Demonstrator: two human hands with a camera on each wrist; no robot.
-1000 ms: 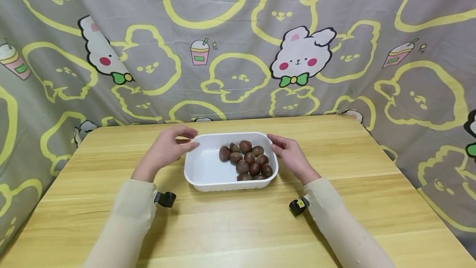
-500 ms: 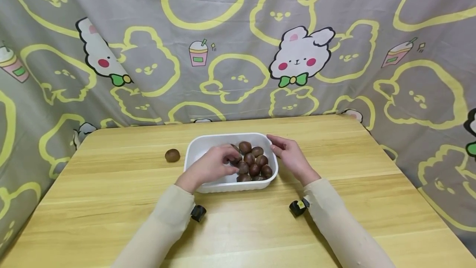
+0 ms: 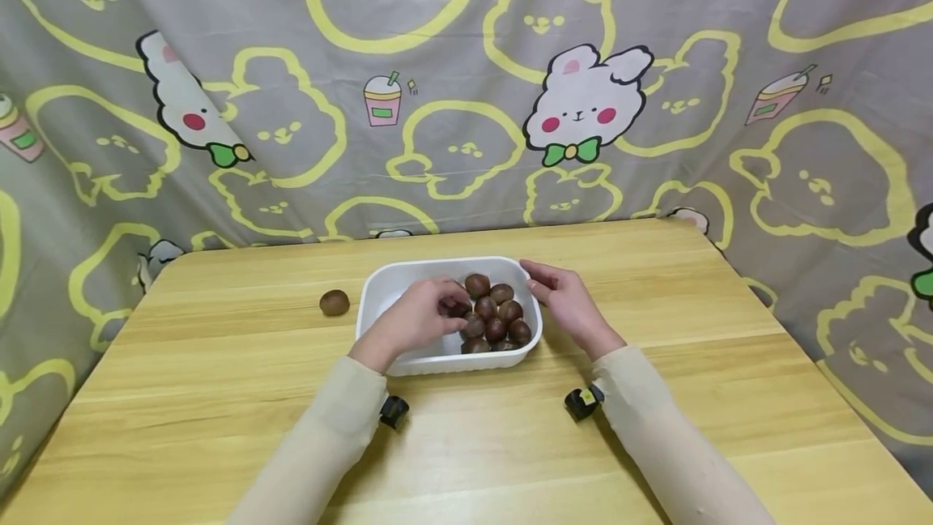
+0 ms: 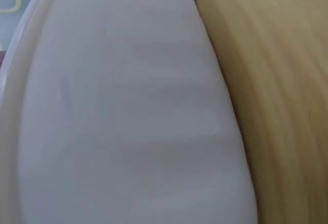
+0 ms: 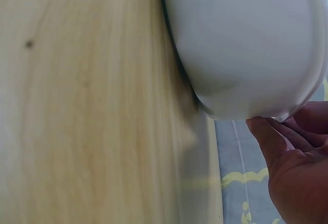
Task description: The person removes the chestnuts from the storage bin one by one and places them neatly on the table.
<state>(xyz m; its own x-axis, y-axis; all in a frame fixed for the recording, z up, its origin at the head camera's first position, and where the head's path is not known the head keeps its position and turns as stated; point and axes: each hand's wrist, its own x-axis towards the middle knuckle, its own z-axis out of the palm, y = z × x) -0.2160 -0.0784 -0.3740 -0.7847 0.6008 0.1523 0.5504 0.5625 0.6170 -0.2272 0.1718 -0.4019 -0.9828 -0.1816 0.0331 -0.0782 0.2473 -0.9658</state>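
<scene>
A white oblong tray (image 3: 466, 363) stands on the table with several brown chestnuts (image 3: 496, 329) gathered in its right half. My left hand (image 3: 415, 318) reaches into the tray from the front left. Its curled fingers and thumb pinch a chestnut (image 3: 456, 309) at the left edge of the pile, partly hidden by the fingers. My right hand (image 3: 572, 302) rests against the tray's right end, thumb and fingers fairly straight at the rim. In the right wrist view these fingers (image 5: 266, 134) touch the tray's outer wall (image 5: 246, 55). The left wrist view holds only the tray's side (image 4: 133, 111) and table.
One chestnut (image 3: 334, 303) lies alone on the wooden table (image 3: 481, 444), left of the tray. Behind the table hangs a grey curtain (image 3: 452, 23) with yellow cartoon outlines. A black camera sits on each wrist.
My left hand has gone from beside the tray's left end to the chestnuts inside it. A chestnut now shows on the table to the left. The right hand keeps its place.
</scene>
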